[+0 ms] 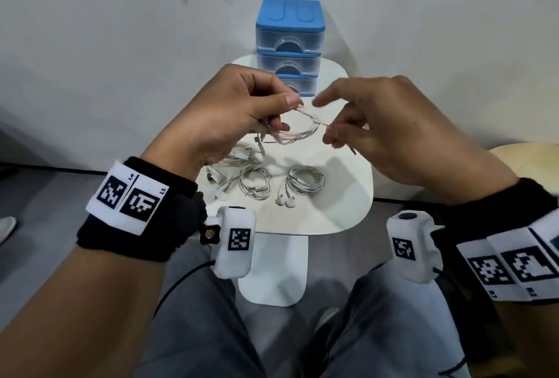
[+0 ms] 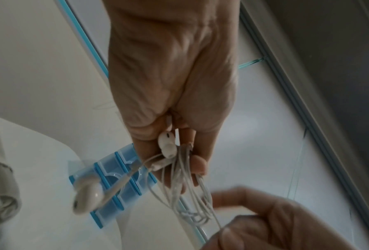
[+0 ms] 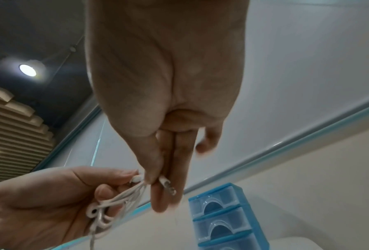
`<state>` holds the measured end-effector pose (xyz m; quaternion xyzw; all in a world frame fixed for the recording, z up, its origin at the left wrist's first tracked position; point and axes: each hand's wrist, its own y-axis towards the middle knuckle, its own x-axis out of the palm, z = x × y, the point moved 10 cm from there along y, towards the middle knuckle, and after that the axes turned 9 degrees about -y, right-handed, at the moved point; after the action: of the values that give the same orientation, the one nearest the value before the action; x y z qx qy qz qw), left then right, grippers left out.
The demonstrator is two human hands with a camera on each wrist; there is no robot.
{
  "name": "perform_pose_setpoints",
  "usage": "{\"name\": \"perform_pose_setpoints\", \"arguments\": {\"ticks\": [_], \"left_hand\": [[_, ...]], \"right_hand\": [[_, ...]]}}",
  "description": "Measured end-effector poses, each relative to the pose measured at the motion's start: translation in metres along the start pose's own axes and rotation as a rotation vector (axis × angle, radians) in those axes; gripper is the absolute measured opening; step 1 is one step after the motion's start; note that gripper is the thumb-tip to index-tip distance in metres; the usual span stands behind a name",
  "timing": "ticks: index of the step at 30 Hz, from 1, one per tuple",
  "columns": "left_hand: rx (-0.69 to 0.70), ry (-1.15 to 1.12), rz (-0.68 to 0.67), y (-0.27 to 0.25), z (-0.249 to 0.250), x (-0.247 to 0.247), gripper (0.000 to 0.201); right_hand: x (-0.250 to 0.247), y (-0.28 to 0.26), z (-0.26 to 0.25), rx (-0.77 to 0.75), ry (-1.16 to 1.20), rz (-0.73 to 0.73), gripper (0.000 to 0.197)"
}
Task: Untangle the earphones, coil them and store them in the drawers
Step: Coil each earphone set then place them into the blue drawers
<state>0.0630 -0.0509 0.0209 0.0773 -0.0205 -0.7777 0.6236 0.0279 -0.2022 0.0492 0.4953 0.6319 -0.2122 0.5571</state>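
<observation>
Earphones (image 1: 298,129) up in the air above the white side table (image 1: 348,184), a thin white cable looped several times between both hands! Left hand (image 1: 230,114) has thumb and fingers curled round the gathered loops, and the left wrist view shows one earbud (image 2: 167,145) tucked against the fingers while the other earbud (image 2: 87,197) dangles free toward 7 o'clock. Right hand (image 1: 384,126) pinches the tail of the cable near the plug (image 3: 167,184), thumb pressed against the two long fingers, index finger pointing loose.

This is featherweight stuff, I'd say: soft, limp, springy enough to uncoil the second the pinch relaxes, and slick enough to slide. Best hold looks like the bundle's waist, clamped flat, with the tail worked by the fingertips just behind the plug, never yanked at the buds where the wire joins.

Down on the table, two coiled earphone sets (image 1: 304,181) sit at 6 o'clock from the hands, a looser tangle (image 1: 239,157) at 8 o'clock. At 12 o'clock stands the blue three-drawer unit (image 1: 289,45), all drawers closed.
</observation>
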Motion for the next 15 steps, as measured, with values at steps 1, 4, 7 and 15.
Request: {"name": "perform_pose_setpoints", "arguments": {"ticks": [1, 4, 7, 15], "left_hand": [[-0.014, 0.0, 0.002, 0.0, -0.002, -0.002, 0.008], [-0.055, -0.057, 0.011, 0.001, -0.005, 0.001, 0.009], [-0.086, -0.216, 0.041, 0.003, -0.009, 0.006, 0.014], [-0.043, -0.427, 0.176, 0.002, -0.008, 0.004, 0.016]], "right_hand": [[-0.002, 0.001, 0.0, -0.012, -0.077, 0.028, 0.017], [-0.006, 0.006, 0.007, 0.001, -0.102, 0.166, 0.009], [0.002, 0.01, 0.027, 0.141, 0.218, 0.275, 0.005], [0.046, 0.017, 0.034, 0.364, 1.256, 0.177, 0.005]]}}
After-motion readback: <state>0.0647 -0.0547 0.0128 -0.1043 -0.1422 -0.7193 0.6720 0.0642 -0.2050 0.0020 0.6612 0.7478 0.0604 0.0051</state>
